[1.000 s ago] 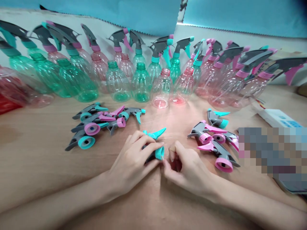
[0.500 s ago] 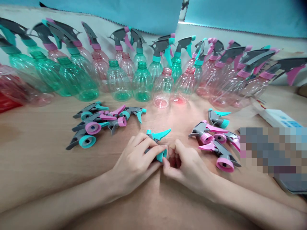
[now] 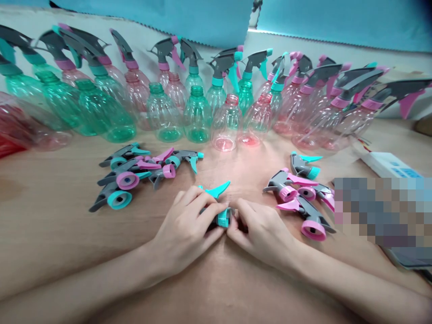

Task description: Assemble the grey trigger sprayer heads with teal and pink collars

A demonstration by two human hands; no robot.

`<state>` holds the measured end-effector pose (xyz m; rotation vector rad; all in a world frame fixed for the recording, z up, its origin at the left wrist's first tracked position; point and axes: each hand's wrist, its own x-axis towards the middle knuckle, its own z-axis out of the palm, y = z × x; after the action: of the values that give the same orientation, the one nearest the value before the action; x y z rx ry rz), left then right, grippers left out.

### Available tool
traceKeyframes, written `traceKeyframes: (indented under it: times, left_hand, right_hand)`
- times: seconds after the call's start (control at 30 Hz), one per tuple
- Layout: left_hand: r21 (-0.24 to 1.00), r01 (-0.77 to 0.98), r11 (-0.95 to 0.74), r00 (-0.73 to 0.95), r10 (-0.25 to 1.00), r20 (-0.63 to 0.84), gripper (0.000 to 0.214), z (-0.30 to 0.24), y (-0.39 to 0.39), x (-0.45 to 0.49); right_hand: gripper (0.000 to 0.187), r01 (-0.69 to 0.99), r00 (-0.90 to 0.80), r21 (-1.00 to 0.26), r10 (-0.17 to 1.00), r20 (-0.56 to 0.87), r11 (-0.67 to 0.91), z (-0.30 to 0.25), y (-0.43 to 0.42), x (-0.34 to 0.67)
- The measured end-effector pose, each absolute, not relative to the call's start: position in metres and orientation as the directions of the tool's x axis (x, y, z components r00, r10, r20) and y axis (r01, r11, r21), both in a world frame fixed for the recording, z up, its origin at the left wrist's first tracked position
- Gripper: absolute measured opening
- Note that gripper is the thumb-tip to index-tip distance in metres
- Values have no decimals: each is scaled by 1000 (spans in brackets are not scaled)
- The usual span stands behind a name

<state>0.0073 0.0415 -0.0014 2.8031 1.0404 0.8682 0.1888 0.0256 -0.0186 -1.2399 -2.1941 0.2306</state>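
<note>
My left hand (image 3: pixel 189 220) is closed around a grey and turquoise trigger spray head (image 3: pixel 222 218), its turquoise trigger pointing up and to the right. The collar of this spray head faces right, toward my right hand (image 3: pixel 268 225). That hand's fingertips are pinched together at the collar's opening; a small pale bit shows there, too hidden to name. On the left lies a pile of turquoise and pink spray heads (image 3: pixel 127 180). Another pile, mostly pink spray heads (image 3: pixel 313 229), lies to the right of my right hand.
Along the back wall stand green bottles (image 3: pixel 196 117) and pink bottles (image 3: pixel 225 123), many topped with spray heads and several with bare necks. A white box (image 3: pixel 383 164) sits at the right, near a blurred-out patch. Red plastic (image 3: pixel 11 135) lies at the far left.
My right hand's fingers have closed in against the collar's opening. The spray head has turned slightly, its collar now facing more to the right. The piles look the same.
</note>
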Motion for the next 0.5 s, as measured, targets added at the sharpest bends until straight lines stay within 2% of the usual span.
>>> traceKeyframes:
  times: [0.5]
  left_hand:
    - [425, 579, -695, 551, 719, 424, 27, 0, 46, 1]
  right_hand:
    - [15, 545, -308, -666, 861, 405, 509, -9, 29, 198]
